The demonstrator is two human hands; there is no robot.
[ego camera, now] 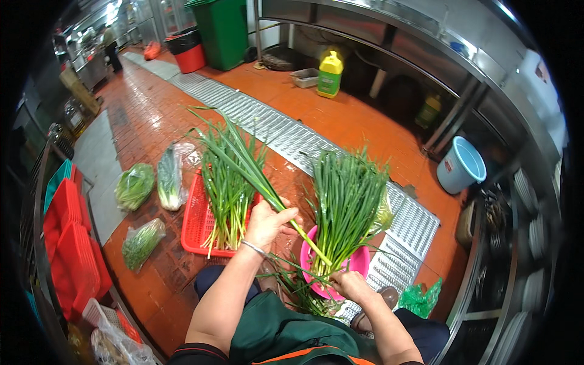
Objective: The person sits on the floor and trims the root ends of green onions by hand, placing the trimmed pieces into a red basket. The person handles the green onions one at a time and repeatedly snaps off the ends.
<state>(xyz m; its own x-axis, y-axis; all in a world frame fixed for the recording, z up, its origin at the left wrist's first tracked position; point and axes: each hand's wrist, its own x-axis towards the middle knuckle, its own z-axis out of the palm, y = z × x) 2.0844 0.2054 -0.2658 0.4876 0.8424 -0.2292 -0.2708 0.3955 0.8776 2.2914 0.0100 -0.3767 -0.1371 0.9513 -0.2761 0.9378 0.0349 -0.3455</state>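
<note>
My left hand (270, 222) grips a few long green stalks (255, 178), perhaps scallions or garlic greens, slanting from upper left down to their pale ends over a pink basin (361, 261). A thick bunch of green stalks (346, 196) stands in that basin. By the basin's lower side, my right hand (349, 284) has bent fingers near the bases of the bunch; whether it pinches anything is unclear. Behind my left hand, a red plastic basket (191, 232) holds another bunch of greens (228, 196). Loose green leaves (296, 287) lie left of the basin, between my feet.
Bagged vegetables (134, 187) lie on the wet tiled floor at left, beside stacked red baskets (75, 255). A metal drain grate (273, 127) crosses the floor. A blue bucket (458, 169), a green plastic bag (419, 299) and steel shelving are at right. A person (111, 48) stands far off.
</note>
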